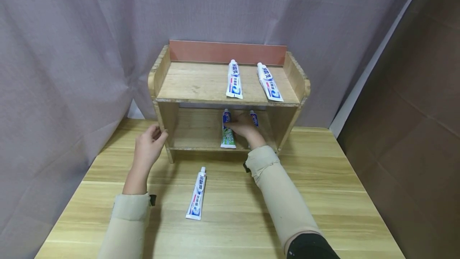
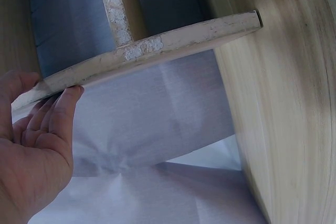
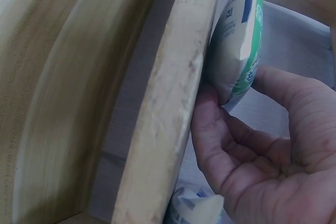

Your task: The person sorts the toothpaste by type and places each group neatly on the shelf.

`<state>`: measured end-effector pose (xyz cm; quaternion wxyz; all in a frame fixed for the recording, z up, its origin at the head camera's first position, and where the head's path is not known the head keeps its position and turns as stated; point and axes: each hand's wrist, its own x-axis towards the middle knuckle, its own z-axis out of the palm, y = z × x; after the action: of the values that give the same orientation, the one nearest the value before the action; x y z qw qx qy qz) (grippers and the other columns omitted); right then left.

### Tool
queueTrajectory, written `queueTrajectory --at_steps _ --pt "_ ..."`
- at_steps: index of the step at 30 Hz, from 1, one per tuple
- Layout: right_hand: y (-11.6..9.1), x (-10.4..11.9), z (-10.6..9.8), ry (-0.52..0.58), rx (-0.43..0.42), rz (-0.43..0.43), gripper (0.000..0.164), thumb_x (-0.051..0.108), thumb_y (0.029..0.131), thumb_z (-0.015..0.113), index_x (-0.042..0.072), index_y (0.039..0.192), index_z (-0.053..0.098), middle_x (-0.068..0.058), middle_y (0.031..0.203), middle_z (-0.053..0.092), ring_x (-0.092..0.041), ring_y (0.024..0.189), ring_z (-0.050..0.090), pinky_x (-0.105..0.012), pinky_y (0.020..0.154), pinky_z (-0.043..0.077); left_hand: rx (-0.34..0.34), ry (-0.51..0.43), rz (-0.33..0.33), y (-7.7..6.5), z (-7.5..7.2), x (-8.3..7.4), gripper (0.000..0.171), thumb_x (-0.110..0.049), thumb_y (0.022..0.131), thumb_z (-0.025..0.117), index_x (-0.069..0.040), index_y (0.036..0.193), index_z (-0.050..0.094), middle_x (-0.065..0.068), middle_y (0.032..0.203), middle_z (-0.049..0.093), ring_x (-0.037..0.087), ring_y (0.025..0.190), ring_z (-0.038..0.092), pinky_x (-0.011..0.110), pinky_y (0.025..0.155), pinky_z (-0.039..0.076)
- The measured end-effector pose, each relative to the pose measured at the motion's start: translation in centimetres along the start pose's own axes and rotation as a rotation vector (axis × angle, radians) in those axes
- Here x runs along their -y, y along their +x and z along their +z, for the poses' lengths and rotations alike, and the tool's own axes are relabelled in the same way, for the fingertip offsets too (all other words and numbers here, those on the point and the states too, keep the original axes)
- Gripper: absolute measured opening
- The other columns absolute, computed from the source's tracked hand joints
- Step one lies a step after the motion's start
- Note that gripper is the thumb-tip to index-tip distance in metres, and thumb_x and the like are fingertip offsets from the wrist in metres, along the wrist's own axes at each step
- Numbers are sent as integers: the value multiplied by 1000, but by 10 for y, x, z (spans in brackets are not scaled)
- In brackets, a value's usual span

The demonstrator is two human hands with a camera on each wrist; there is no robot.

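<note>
On the lower board of a wooden two-tier shelf (image 1: 195, 129), my right hand (image 1: 247, 128) pinches a green-and-blue toothpaste tube (image 1: 228, 137). In the right wrist view the thumb lies on one side of that tube and the fingers on the other, close by the board's front edge (image 3: 163, 103). A second blue-capped tube (image 1: 254, 118) lies just right of this hand, partly hidden by it. At the shelf's left side, my left hand (image 1: 148, 147) grips the edge of the side panel (image 2: 152, 48) between thumb and fingers.
Two white-and-blue toothpaste tubes, a left one (image 1: 234, 80) and a right one (image 1: 269, 83), lie on the top board. Another white tube (image 1: 197, 195) rests on the wooden table (image 1: 230, 231) before the shelf. A grey curtain (image 1: 90, 51) hangs behind.
</note>
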<state>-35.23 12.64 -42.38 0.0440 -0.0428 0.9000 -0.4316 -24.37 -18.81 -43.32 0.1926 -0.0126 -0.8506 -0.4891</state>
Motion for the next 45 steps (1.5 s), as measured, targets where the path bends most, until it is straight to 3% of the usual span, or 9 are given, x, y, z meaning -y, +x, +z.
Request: queueTrajectory --at_steps 9,17,23,34,45 --pt "0 0 1 -20 -21 -7 48 32 90 74 -7 117 67 -20 105 72 -32 98 68 -40 93 56 12 6 -5 0 -1 -1 32 -25 98 61 -4 121 66 21 123 68 34 115 66 45 96 56" --pt "-4 -1 0 -29 8 16 56 37 92 71 -7 126 63 -21 115 69 -33 107 65 -42 98 54 9 8 8 0 -1 1 32 -26 98 61 -3 121 66 22 123 68 35 114 66 46 96 56" --pt "-7 0 -2 -48 19 33 54 41 92 70 -5 118 68 -16 106 70 -29 99 65 -42 91 56 -4 16 23 1 0 2 34 -26 98 60 -2 121 66 21 121 69 35 112 67 46 95 56" --pt "-19 4 -10 -138 -16 -31 39 39 93 70 1 94 74 -10 84 70 -24 77 63 -36 68 56 1 14 17 0 0 2 33 -26 98 62 -2 121 67 21 121 69 34 112 67 46 95 57" --pt "-34 12 -16 -156 -23 -92 37 41 95 66 6 98 75 -8 86 70 -24 78 63 -38 69 56 3 15 16 0 0 2 33 -27 99 62 -3 121 67 21 121 68 34 113 67 45 95 56"
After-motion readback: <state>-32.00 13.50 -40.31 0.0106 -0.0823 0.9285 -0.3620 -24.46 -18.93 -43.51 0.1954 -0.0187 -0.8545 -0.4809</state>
